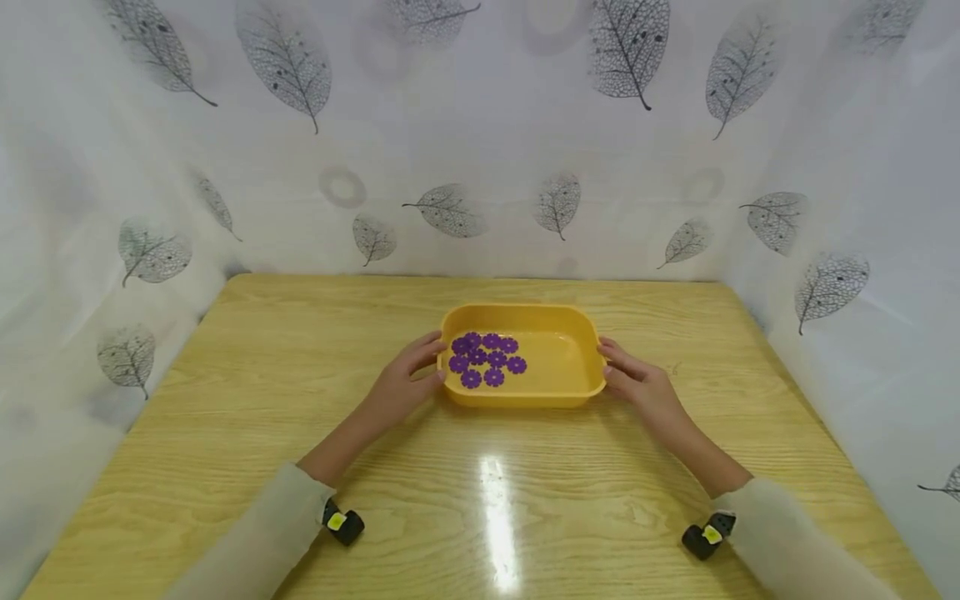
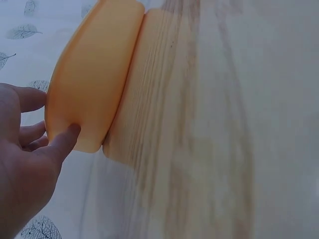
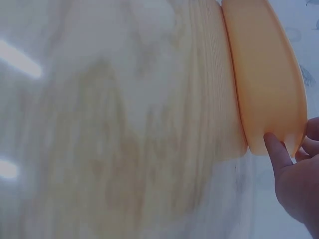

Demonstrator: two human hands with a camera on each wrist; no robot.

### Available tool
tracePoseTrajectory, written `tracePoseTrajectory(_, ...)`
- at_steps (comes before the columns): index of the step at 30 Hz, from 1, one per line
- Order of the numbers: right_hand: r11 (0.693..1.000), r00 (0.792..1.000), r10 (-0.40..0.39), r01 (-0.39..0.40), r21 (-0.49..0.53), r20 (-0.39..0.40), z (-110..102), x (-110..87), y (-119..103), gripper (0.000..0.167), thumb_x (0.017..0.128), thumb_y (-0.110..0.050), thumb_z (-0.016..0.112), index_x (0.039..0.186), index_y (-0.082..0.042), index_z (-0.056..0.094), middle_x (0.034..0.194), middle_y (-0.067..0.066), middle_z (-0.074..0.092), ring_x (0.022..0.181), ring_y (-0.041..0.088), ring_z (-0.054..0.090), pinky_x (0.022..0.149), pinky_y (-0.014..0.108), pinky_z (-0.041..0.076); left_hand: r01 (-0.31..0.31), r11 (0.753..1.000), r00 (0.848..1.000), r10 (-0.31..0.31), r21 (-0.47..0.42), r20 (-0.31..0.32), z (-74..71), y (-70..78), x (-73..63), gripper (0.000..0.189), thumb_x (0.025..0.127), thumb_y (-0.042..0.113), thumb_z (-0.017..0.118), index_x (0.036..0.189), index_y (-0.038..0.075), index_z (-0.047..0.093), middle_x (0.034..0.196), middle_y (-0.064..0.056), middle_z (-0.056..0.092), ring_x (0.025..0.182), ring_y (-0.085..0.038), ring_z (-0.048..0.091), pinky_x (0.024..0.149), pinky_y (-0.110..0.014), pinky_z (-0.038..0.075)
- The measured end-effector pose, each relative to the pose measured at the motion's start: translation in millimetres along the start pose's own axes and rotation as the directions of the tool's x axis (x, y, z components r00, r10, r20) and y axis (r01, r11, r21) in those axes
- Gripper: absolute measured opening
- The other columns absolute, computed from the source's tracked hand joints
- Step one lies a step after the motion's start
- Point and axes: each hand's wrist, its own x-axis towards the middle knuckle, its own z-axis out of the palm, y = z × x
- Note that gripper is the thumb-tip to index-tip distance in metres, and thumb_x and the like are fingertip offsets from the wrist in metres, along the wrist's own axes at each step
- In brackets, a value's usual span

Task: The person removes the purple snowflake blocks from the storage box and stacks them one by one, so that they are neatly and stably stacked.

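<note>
The yellow tray point(image 1: 525, 401) sits on the table point(image 1: 360, 308), toward its far edge, with its long side facing you. Inside, about ten purple discs point(image 1: 492, 359) with notched rims lie bunched in the left half, some overlapping; the right half shows bare yellow floor. Your left hand point(image 1: 408, 372) grips the tray's left end and your right hand point(image 1: 647, 387) its right end, each with the thumb pressed to the near wall and the fingers at the end rim. Behind the table and along both sides hangs a white curtain point(image 1: 495, 150) printed with grey leaves. A bright glare streak point(image 1: 498, 525) crosses the table between your forearms.
</note>
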Motion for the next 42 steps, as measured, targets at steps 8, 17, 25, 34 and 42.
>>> tracePoseTrajectory(8, 0.999, 0.999, -0.038, 0.038, 0.001, 0.011, 24, 0.9, -3, 0.055, 0.105, -0.025, 0.057, 0.152, -0.003, 0.041, 0.167, 0.005, 0.026, 0.151, 0.024, 0.030, 0.096, 0.021, 0.054, 0.001, 1.000, 1.000, -0.001, 0.006, -0.016, -18.5, -3.6, -17.9, 0.049, 0.100, 0.014, 0.062, 0.146, -0.001, 0.049, 0.164, -0.009, 0.031, 0.140, -0.040, 0.045, 0.108, -0.044, 0.050)
tracePoseTrajectory(17, 0.996, 0.997, -0.075, 0.075, -0.053, 0.001, 43, 0.3, -7, 0.050, 0.106, -0.019, 0.054, 0.151, -0.003, 0.043, 0.166, 0.004, 0.030, 0.148, 0.031, 0.035, 0.096, 0.017, 0.053, 0.010, 1.000, 1.000, -0.010, -0.009, -0.008, -30.9, -5.1, -31.5, 0.049, 0.101, 0.012, 0.060, 0.147, -0.002, 0.047, 0.166, -0.009, 0.027, 0.141, -0.041, 0.043, 0.108, -0.036, 0.049)
tracePoseTrajectory(25, 0.996, 0.997, -0.075, 0.074, -0.048, -0.016, 45, -1.5, -5, 0.051, 0.105, -0.025, 0.056, 0.151, -0.004, 0.045, 0.165, 0.001, 0.031, 0.147, 0.030, 0.037, 0.097, 0.017, 0.052, 0.039, 0.999, 0.999, -0.039, 0.001, -0.017, -35.6, -2.2, -28.4, 0.050, 0.101, 0.013, 0.060, 0.148, 0.002, 0.047, 0.166, -0.009, 0.026, 0.141, -0.037, 0.043, 0.111, -0.048, 0.047)
tracePoseTrajectory(34, 0.995, 0.996, -0.089, 0.088, -0.048, -0.018, 48, -0.9, -5, 0.048, 0.106, -0.017, 0.054, 0.150, -0.002, 0.046, 0.164, 0.007, 0.032, 0.145, 0.035, 0.039, 0.095, 0.016, 0.053, 0.026, 0.999, 0.999, -0.026, 0.024, -0.025, -48.7, -6.8, -7.6, 0.047, 0.102, 0.015, 0.060, 0.145, 0.001, 0.050, 0.165, -0.010, 0.028, 0.144, -0.036, 0.040, 0.115, -0.052, 0.042)
tracePoseTrajectory(42, 0.997, 0.997, -0.077, 0.076, -0.020, -0.020, 50, 0.1, -6, 0.048, 0.106, -0.018, 0.054, 0.150, -0.001, 0.045, 0.165, 0.006, 0.032, 0.146, 0.035, 0.038, 0.096, 0.016, 0.053, 0.000, 0.998, 1.000, 0.001, 0.063, -0.009, -50.7, -11.1, -5.8, 0.045, 0.103, 0.019, 0.059, 0.144, 0.002, 0.053, 0.162, -0.009, 0.036, 0.149, -0.037, 0.033, 0.122, -0.054, 0.031)
